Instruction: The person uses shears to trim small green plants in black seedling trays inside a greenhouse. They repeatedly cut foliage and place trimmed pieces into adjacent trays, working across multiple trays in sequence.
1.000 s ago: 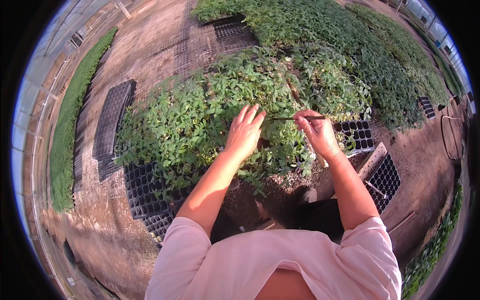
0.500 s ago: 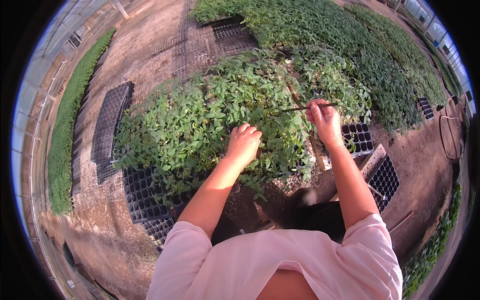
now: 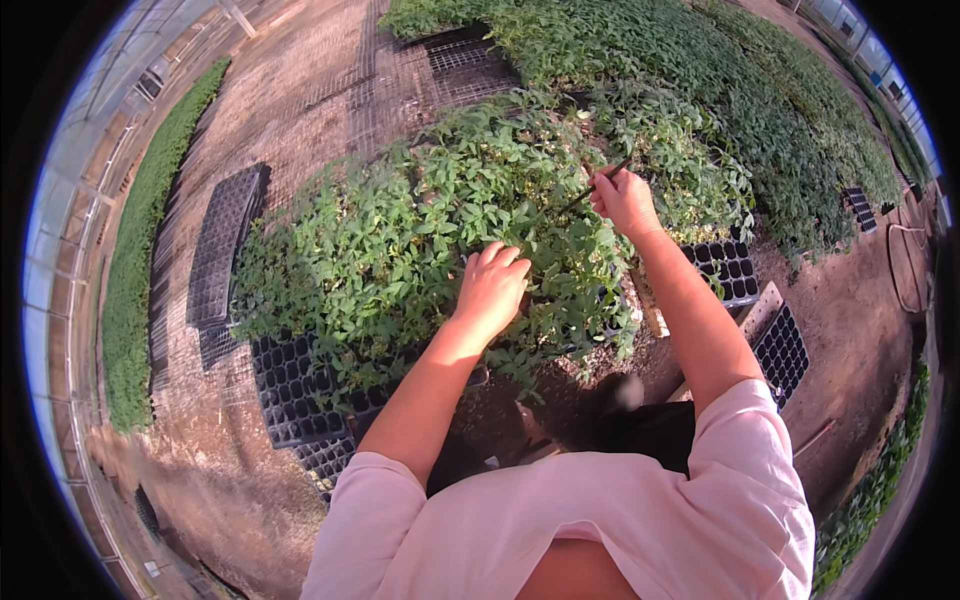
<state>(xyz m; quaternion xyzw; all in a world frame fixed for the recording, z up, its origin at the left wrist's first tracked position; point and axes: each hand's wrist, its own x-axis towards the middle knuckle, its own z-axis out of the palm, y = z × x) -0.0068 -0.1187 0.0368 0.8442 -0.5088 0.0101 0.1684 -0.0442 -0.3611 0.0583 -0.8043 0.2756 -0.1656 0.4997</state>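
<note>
My right hand (image 3: 625, 205) pinches a thin dark stick (image 3: 577, 202), which slants down to the left with its lower end among the leaves of the seedlings (image 3: 470, 195). Lower and to the left, my left hand (image 3: 492, 292) reaches into the same green plants with its fingers curled down. Leaves hide its fingertips, so what they hold cannot be made out. Pale yellowish leaves show here and there among the green ones. Black cell trays (image 3: 290, 385) show from under the near left edge of the plants.
More black cell trays lie at the right (image 3: 782, 350) and left (image 3: 228, 245). A dense bed of seedlings (image 3: 720, 120) fills the far right, and a long green row (image 3: 160, 250) runs along the left. A hose (image 3: 905, 270) lies on the ground at the far right.
My right hand has moved left and slightly up. The stick has turned from nearly level to a steep slant, its lower end in the leaves. My left hand has barely shifted.
</note>
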